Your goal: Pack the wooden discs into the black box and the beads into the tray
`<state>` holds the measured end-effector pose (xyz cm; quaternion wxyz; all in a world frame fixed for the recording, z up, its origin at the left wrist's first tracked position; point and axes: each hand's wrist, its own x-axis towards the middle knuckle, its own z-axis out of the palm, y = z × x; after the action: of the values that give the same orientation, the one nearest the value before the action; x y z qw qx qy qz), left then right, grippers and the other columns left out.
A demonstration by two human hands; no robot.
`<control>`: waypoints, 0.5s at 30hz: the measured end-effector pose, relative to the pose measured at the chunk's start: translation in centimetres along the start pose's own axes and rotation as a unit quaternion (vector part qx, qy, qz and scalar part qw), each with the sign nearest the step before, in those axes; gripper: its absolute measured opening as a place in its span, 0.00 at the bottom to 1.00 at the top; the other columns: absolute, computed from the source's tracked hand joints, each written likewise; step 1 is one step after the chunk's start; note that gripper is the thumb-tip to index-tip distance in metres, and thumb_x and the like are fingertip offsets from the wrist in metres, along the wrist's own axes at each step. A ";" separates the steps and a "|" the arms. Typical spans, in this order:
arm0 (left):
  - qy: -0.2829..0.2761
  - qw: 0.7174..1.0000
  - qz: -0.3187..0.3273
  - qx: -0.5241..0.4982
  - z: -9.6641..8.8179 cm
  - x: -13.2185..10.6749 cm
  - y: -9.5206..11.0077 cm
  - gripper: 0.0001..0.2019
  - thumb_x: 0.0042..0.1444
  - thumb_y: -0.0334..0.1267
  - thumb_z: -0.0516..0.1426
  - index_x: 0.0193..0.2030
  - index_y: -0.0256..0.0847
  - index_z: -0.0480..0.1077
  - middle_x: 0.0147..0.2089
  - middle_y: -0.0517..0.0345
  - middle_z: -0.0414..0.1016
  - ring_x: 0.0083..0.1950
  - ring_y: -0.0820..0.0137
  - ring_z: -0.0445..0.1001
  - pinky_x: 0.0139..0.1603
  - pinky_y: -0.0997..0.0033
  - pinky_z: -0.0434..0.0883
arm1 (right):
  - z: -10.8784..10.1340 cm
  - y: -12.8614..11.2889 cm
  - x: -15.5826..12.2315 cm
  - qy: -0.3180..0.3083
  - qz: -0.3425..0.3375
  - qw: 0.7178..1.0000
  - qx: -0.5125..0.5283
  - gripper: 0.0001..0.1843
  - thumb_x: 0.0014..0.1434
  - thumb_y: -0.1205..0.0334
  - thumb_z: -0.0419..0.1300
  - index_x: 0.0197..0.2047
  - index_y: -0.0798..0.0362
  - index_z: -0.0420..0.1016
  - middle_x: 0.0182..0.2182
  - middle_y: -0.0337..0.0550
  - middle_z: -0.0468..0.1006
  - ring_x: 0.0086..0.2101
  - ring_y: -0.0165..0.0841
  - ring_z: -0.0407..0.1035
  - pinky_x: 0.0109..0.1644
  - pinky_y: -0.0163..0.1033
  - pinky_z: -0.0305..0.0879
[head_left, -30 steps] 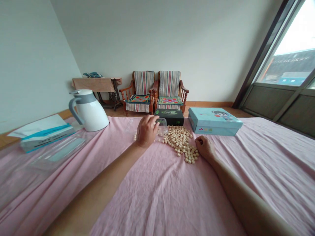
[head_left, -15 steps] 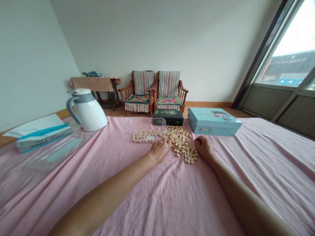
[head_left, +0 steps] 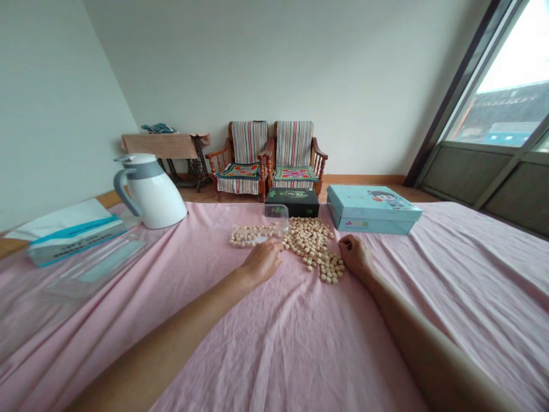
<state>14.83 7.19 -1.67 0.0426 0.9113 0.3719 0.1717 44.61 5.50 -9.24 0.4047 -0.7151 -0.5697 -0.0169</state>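
A heap of several small beige cubes lies on the pink tablecloth. More cubes sit in a clear plastic box lying just left of the heap. My left hand rests on the cloth at the near edge of that box, fingers curled together at the cubes. Whether it holds one is hidden. My right hand lies at the heap's right edge in a loose fist, nothing visible in it.
A white jug stands at the back left. Beside it are a tissue box and a clear lid. A black box and a light blue box sit behind the heap. Two wooden chairs stand beyond the table.
My left hand left the clear box, came back toward me to the heap, then slid left to the box's near edge. The right hand stayed put.
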 end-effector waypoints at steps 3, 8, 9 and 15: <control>-0.005 1.000 0.003 -0.008 0.9 -0.6 -0.3 0.07 0.50 0.24 0.52 0.31 0.37 0.70 0.37 0.51 0.73 0.43 0.64 0.72 0.45 0.68 0.68 | 0.0 0.0 0.0 0.002 -0.002 1.000 0.001 0.09 0.52 0.62 0.50 0.30 0.53 0.71 0.28 0.44 0.76 0.30 0.34 0.69 0.35 0.36 0.61; -0.004 0.999 0.019 -0.032 -0.1 -0.9 0.4 0.09 0.49 0.22 0.53 0.29 0.37 0.71 0.34 0.55 0.73 0.38 0.69 0.72 0.41 0.72 0.67 | 0.0 -0.1 0.0 0.003 0.001 1.000 -0.002 0.10 0.52 0.61 0.50 0.30 0.53 0.71 0.28 0.44 0.75 0.30 0.34 0.69 0.35 0.37 0.61; 0.009 0.999 0.020 -0.035 -0.8 -0.7 0.5 0.08 0.50 0.22 0.53 0.29 0.37 0.71 0.33 0.56 0.73 0.37 0.69 0.72 0.41 0.73 0.67 | 0.0 -0.1 0.0 0.003 0.002 1.000 -0.003 0.10 0.52 0.61 0.50 0.30 0.53 0.71 0.28 0.44 0.75 0.30 0.34 0.68 0.35 0.37 0.61; 0.246 0.969 -0.004 -0.033 -5.2 2.2 -0.6 0.09 0.55 0.26 0.53 0.40 0.37 0.72 0.39 0.55 0.72 0.39 0.69 0.71 0.42 0.70 0.69 | -0.1 -0.2 -0.1 -0.002 0.009 1.000 0.000 0.10 0.51 0.60 0.50 0.30 0.52 0.71 0.29 0.44 0.76 0.30 0.34 0.69 0.34 0.36 0.61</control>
<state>14.14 8.86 3.67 -0.0195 0.8377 0.3688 0.4023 44.46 5.39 -9.05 0.4042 -0.7201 -0.5639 -0.0118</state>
